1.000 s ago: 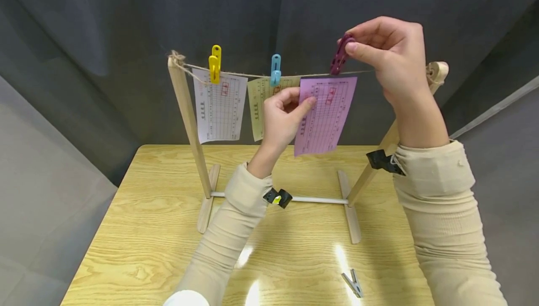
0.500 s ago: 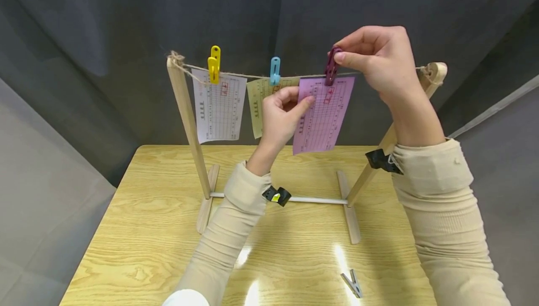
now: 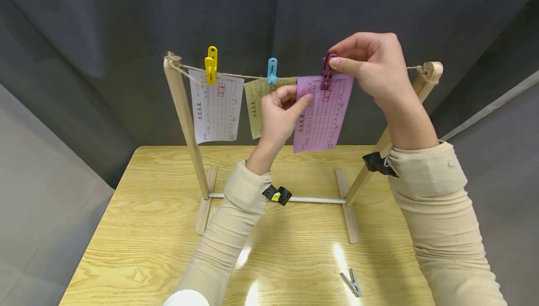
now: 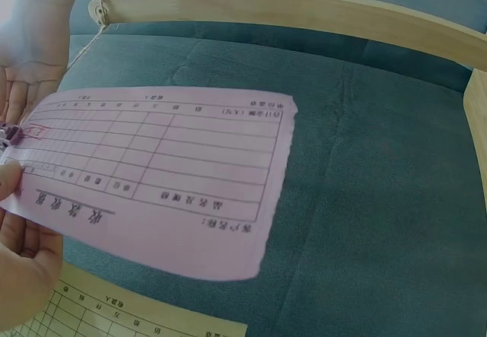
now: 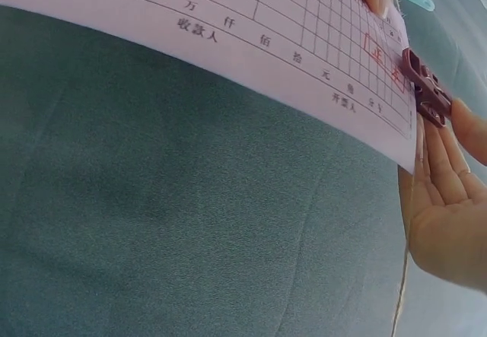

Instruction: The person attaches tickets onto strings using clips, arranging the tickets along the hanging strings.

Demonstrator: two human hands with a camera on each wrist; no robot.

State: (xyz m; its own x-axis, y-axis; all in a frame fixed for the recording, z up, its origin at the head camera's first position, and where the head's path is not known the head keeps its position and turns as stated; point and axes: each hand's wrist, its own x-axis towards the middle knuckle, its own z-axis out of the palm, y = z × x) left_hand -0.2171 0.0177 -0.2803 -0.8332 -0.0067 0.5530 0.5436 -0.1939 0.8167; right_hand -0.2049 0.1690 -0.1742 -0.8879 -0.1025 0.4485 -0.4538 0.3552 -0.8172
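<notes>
A pink receipt slip (image 3: 322, 119) hangs at the twine line (image 3: 248, 76). My left hand (image 3: 278, 116) pinches its left edge near the top between thumb and fingers. With thumb and fingers my right hand (image 3: 375, 65) grips a dark purple clothespin (image 3: 326, 72), whose jaws straddle the slip's top edge. In the right wrist view the purple clothespin (image 5: 426, 86) sits over that edge beside the twine. To the left, a yellow clothespin (image 3: 211, 66) holds a white slip (image 3: 216, 109), and a light blue clothespin (image 3: 272, 71) holds a yellow slip (image 3: 254, 102), partly hidden by my left hand.
Wooden posts, left (image 3: 185, 123) and right (image 3: 381, 144), carry the twine and stand on flat feet joined by a white rod (image 3: 317, 200). A grey clothespin (image 3: 351, 282) lies near the front of the wooden table (image 3: 139, 231). Dark curtain (image 3: 126, 39) hangs behind.
My right hand has moved left and down, bringing the purple clothespin from above the twine onto the pink slip's top edge. My left hand keeps its pinch on the slip, nearly still.
</notes>
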